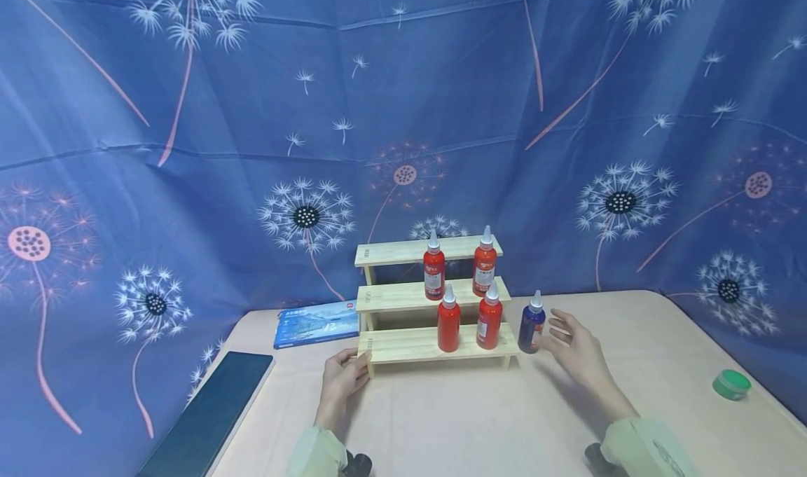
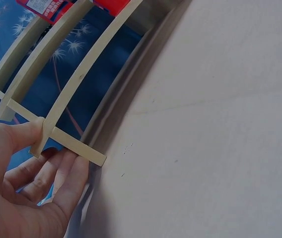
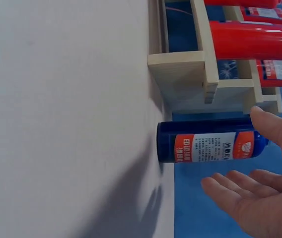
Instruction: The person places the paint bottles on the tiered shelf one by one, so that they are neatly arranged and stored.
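A three-tier wooden display rack (image 1: 403,349) stands on the table, with red squeeze bottles (image 1: 449,328) upright on its middle and lowest tiers. My left hand (image 1: 343,382) pinches the rack's lower left end; in the left wrist view the thumb presses the lowest board and the fingers lie by the leg. Just right of the rack, a dark blue squeeze bottle (image 3: 208,141) with a grey nozzle stands upright on the table. Beside it is my right hand (image 1: 581,354), fingers spread and apart from the bottle. The thumb overlaps the bottle's upper end in the right wrist view; contact is unclear.
A blue flat box (image 1: 317,323) lies left of the rack. Along the table's left side is a dark flat slab (image 1: 211,410). A round green-lidded container (image 1: 731,384) sits near the right edge. Behind the table hangs a blue dandelion-print cloth (image 1: 403,99).
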Motion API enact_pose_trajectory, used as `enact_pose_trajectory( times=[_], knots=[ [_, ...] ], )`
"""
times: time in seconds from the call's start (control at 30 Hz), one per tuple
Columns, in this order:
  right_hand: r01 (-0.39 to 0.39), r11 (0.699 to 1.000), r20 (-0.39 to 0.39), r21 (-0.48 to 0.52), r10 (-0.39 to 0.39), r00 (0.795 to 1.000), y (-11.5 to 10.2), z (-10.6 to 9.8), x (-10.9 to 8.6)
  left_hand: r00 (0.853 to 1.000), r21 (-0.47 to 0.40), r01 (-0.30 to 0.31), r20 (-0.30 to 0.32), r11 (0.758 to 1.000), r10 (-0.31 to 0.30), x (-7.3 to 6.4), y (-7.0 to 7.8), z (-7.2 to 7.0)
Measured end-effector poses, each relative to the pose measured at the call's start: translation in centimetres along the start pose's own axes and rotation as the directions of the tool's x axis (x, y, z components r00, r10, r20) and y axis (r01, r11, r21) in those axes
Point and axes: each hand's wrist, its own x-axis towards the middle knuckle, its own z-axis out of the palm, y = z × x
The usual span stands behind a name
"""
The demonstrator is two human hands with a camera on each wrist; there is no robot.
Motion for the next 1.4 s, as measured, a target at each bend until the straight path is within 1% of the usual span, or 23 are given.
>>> enact_pose_trajectory(
  times=[0.23, 0.47, 0.7, 0.83, 0.97, 1.13, 1.27, 1.4],
  knots=[
    [-0.034, 0.999, 0.02, -0.012, 0.034, 0.999, 0.2, 0.8, 1.2, 1.0, -0.005, -0.001, 0.004, 1.0, 0.001, 0.0, 0.0, -0.1],
    [-0.065, 0.997, 0.037, -0.044, 0.067, 0.997, 0.7, 1.5, 2.6, 1.0, -0.022, -0.026, 0.003, 0.999, 0.026, -0.2, 0.0, 0.0],
    [-0.051, 0.995, 0.029, -0.085, 0.054, 0.998, 0.6, 2.2, 3.4, 1.0, -0.025, -0.016, 0.003, 1.0, 0.016, -0.2, 0.0, 0.0],
    [-0.033, 0.994, -0.003, -0.101, 0.033, 0.999, 0.5, 2.5, 3.4, 1.0, -0.035, -0.013, 0.007, 0.999, 0.013, 0.0, -0.1, -0.1],
    [-0.021, 0.994, -0.034, -0.105, 0.018, 0.999, 0.7, 2.6, 3.3, 1.0, -0.036, -0.022, 0.016, 0.999, 0.022, 0.1, -0.2, -0.1],
    [-0.039, 0.994, -0.036, -0.099, 0.035, 0.999, 0.7, 2.2, 3.1, 1.0, -0.023, -0.017, 0.015, 1.0, 0.018, 0.1, -0.2, -0.1],
    [-0.049, 0.994, -0.035, -0.096, 0.046, 0.998, 0.2, 1.8, 2.5, 1.0, -0.013, -0.023, 0.01, 1.0, 0.023, 0.1, -0.3, -0.1],
    [-0.034, 0.994, -0.035, -0.1, 0.031, 0.999, -0.6, 1.2, 1.5, 1.0, -0.012, -0.029, 0.008, 1.0, 0.029, 0.1, -0.2, -0.1]
  ],
)
